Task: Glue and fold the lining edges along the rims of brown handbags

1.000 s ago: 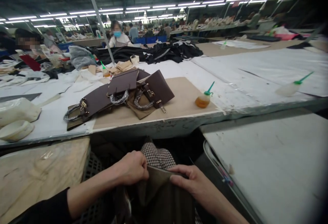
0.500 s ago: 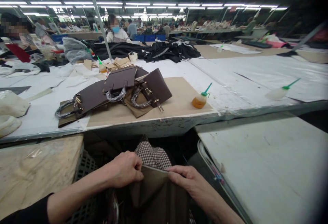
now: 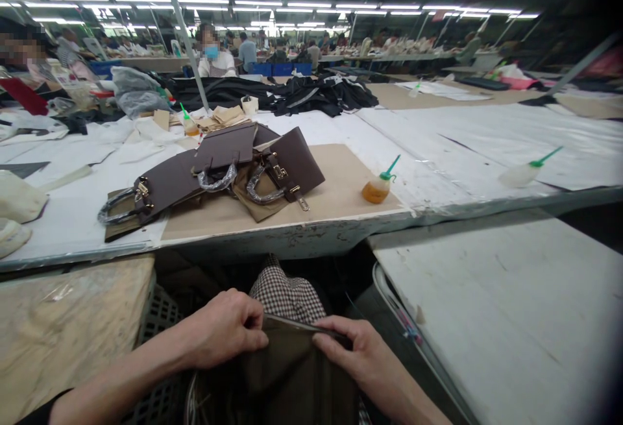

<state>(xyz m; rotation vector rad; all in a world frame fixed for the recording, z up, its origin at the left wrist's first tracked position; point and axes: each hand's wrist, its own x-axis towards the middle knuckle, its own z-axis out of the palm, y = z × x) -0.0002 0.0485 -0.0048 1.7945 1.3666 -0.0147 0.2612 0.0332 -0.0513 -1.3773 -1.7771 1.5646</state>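
Your light's coming off the fluorescent tube rows [image 3: 311, 4] along the top of the frame, so the far benches [image 3: 399, 55] glow. Bottom centre, your left hand [image 3: 226, 331] and right hand [image 3: 357, 357] gripping the brown piece [image 3: 292, 379] sit in dull shade. Right edge vignettes black, and straight lines bow.

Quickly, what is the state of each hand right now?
Left hand: closed, gripping the top edge of the brown bag piece.
Right hand: closed, pinching the same edge.

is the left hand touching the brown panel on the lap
Touching. The head view shows the left hand gripping the top edge of the brown panel.
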